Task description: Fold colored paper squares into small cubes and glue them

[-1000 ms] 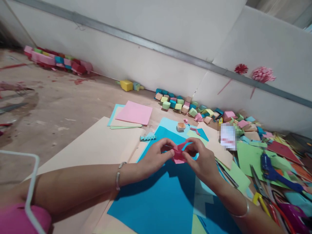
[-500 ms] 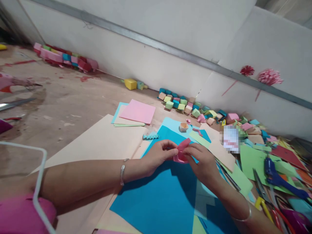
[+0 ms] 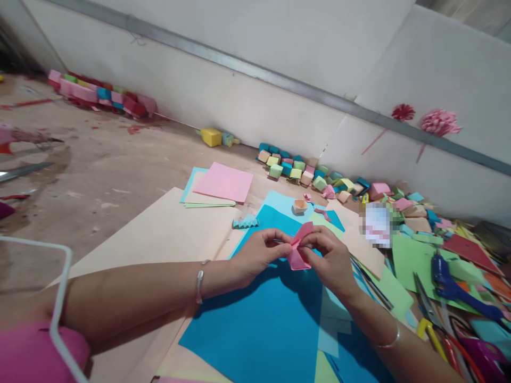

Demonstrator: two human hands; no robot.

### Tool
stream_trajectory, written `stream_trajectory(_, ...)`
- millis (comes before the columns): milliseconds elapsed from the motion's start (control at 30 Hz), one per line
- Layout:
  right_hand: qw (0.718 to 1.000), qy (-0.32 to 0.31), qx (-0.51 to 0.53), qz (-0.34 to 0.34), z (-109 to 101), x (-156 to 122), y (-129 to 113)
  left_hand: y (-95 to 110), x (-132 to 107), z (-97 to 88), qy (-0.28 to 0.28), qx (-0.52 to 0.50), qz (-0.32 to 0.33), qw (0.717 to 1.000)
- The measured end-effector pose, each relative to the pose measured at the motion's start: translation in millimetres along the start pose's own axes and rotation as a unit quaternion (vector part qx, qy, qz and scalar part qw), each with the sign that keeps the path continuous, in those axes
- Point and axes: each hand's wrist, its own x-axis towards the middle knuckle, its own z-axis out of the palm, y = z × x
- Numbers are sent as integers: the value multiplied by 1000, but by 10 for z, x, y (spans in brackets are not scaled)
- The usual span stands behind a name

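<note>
A small folded piece of pink paper [image 3: 299,259] is held up between both hands, over a large blue sheet [image 3: 259,324]. My left hand [image 3: 255,258] pinches its left side between thumb and fingertips. On the other side, my right hand [image 3: 329,260] grips the upper right part, its fingers partly covering the paper. A pink flap points upward between the hands. Just beyond them sits a small peach paper box [image 3: 299,206], and a light blue zigzag-folded strip [image 3: 245,222] lies by the left hand.
Pink square sheets [image 3: 225,182] lie at the back. Several small paper boxes [image 3: 295,165] line the wall. On the right are a blue glue gun [image 3: 451,282], scissors [image 3: 427,306] with yellow handles, and green paper [image 3: 415,266]. A white curved bar [image 3: 62,287] crosses the lower left.
The pink paper has been turned and pressed narrower, its lower part now showing a flat face. My right hand has shifted slightly up and closer in. The left hand stays nearly still.
</note>
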Motion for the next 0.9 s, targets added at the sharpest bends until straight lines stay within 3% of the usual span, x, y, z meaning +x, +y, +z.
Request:
stream_trajectory(233, 1000, 10, -24, -17, -1, -57, -62, -68, 1, -6, -29, -50, -9, 998)
stream_trajectory(367, 996, 68, -5, 55, -8, -62, -101, -52, 11, -20, -37, -56, -7, 998)
stream_trajectory(500, 992, -18, 55, 115, -68, -5, -157, -22, 26, -42, -43, -39, -16, 998)
stream_trajectory(600, 995, -59, 24, 77, -104, 16, -198, -26, 38, -60, -46, -55, -44, 996)
stream_trajectory(700, 998, -46, 23, 20, -104, -8, -226, -53, 47, -80, -57, -92, -97, 989)
stream_trajectory(900, 1000, -18, 0, 17, -89, -78, -268, -47, 26, -82, -157, -176, -199, 951)
